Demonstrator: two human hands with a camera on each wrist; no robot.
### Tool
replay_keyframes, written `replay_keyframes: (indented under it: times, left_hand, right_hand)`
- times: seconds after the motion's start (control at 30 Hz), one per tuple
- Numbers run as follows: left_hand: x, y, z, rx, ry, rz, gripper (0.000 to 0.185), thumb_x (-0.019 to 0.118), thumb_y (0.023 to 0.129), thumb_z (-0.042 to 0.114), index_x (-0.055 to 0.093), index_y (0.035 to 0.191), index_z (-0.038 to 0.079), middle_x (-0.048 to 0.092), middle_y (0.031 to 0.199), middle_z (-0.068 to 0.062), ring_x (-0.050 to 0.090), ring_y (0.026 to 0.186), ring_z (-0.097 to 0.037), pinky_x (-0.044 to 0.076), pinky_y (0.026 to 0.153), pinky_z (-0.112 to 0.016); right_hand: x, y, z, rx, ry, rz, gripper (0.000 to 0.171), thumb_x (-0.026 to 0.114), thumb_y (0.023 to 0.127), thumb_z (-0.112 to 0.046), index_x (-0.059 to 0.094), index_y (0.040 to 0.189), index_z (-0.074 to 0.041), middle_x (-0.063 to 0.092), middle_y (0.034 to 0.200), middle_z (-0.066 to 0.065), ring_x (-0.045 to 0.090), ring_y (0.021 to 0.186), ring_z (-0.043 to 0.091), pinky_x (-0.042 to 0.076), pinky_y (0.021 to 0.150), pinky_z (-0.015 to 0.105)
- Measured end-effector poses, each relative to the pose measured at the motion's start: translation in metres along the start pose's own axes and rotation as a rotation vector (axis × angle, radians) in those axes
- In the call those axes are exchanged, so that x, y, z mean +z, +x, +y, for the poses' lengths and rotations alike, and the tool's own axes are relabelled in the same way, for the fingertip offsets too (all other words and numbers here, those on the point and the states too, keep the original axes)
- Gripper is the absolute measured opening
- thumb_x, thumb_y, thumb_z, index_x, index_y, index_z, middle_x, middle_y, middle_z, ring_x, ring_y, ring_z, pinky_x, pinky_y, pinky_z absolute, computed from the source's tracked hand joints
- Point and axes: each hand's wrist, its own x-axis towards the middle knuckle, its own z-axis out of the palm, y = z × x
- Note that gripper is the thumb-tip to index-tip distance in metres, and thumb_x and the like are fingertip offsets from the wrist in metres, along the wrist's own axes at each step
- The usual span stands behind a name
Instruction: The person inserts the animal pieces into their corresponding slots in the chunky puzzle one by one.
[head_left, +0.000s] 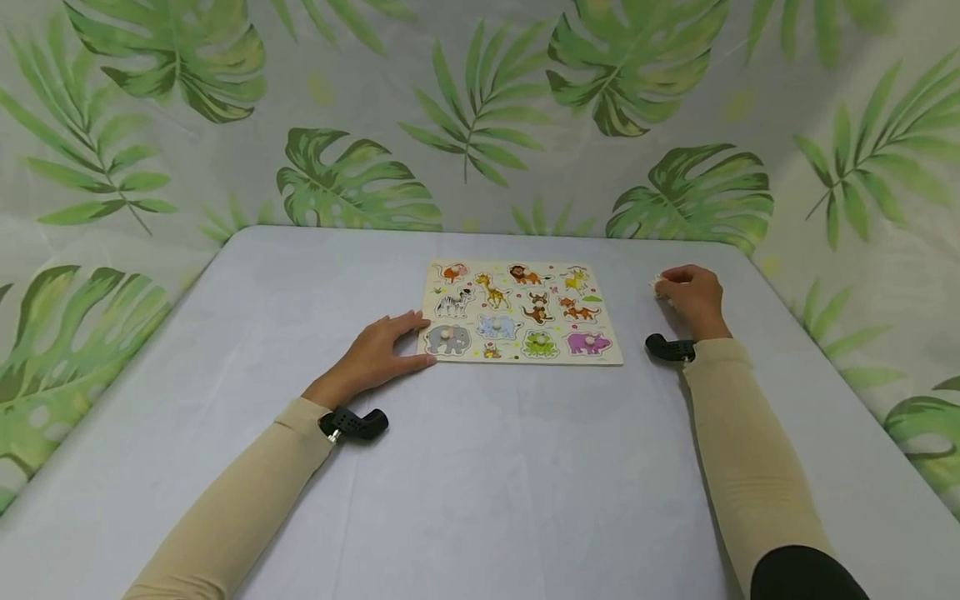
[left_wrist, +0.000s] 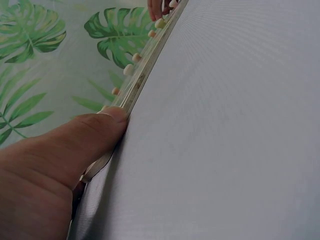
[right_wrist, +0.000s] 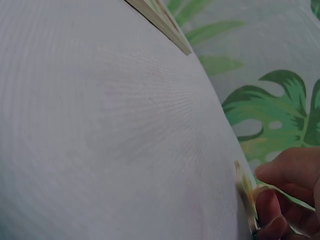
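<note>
My left hand (head_left: 378, 357) lies flat, fingers straight, against the near left corner of the animal puzzle board (head_left: 520, 312). My right hand (head_left: 692, 298) pinches a small puzzle piece (head_left: 660, 286) on the table (head_left: 480, 467), well right of the board. No writing is readable.

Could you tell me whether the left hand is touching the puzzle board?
Touching. The left wrist view shows the left hand's thumb pressed against the puzzle board's edge, with no gap between them.
</note>
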Motion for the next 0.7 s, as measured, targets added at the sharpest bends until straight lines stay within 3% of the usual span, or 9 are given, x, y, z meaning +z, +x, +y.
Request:
replay_keyframes:
  times: [0.27, 0.7]
  left_hand:
    - [-0.0028, 0.0031, 0.0016, -0.003, 0.007, 0.004, 0.067, 0.07, 0.085, 0.049, 0.051, 0.14, 0.015, 0.038, 0.152, -0.008, 0.031, 0.141, -0.029, 0.017, 0.118, -0.047]
    - [-0.0013, 0.0009, 0.0011, -0.023, -0.004, -0.012, 0.066, 0.07, 0.085, 0.047, 0.051, 0.14, 0.015, 0.037, 0.152, -0.007, 0.03, 0.142, -0.028, 0.016, 0.119, -0.046]
  right_hand:
    - [-0.0006, 0.0025, -0.0023, -0.035, -0.027, 0.025, 0.035, 0.06, 0.091, -0.02, 0.062, 0.123, -0.005, 0.058, 0.115, 0.013, 0.051, 0.094, 0.022, 0.047, 0.071, 0.03]
    - [0.0038, 0.0034, -0.0012, -0.017, -0.044, 0.006, 0.036, 0.06, 0.091, -0.02, 0.062, 0.122, -0.003, 0.059, 0.112, 0.015, 0.052, 0.095, 0.026, 0.047, 0.074, 0.033]
